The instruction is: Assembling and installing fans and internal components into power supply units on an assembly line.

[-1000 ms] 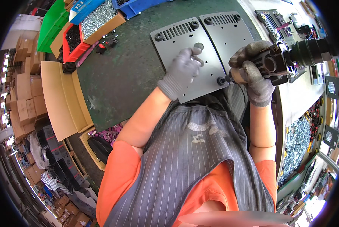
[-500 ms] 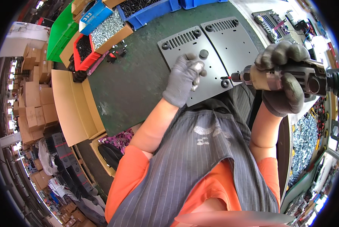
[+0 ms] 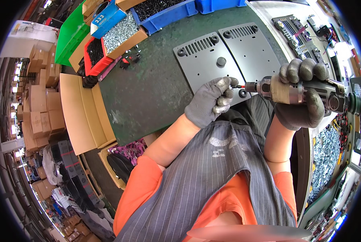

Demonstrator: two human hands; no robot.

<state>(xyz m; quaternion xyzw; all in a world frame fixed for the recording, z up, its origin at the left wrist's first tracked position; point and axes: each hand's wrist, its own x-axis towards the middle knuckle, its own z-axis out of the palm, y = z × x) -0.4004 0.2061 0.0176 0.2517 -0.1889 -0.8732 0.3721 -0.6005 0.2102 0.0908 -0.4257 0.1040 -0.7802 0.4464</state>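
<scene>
My gloved right hand [image 3: 296,116] is wrapped round the body of a power screwdriver [image 3: 283,89], held level with its red-tipped bit pointing left. My gloved left hand [image 3: 206,103] is closed in a pinch at the bit's tip; whatever small thing sits in those fingertips is too hidden to name. Beneath them lies a grey metal plate [image 3: 200,66] with slots and holes. Black round feet sit on it, one foot [image 3: 221,61] near its middle and another foot [image 3: 242,93] at its near right corner. A second grey plate [image 3: 253,50] lies alongside to the right.
On the green worktop [image 3: 140,97], a blue bin [image 3: 164,20] of black screws, a carton of silver screws [image 3: 122,34] and a red bin [image 3: 100,64] stand at the far left. An open cardboard box [image 3: 81,115] adjoins the left edge. Small metal parts [image 3: 325,157] lie at right.
My left hand has moved right and nearer to me, from over the plate to the driver's tip. The driver has shifted slightly, and the whole view has moved a little.
</scene>
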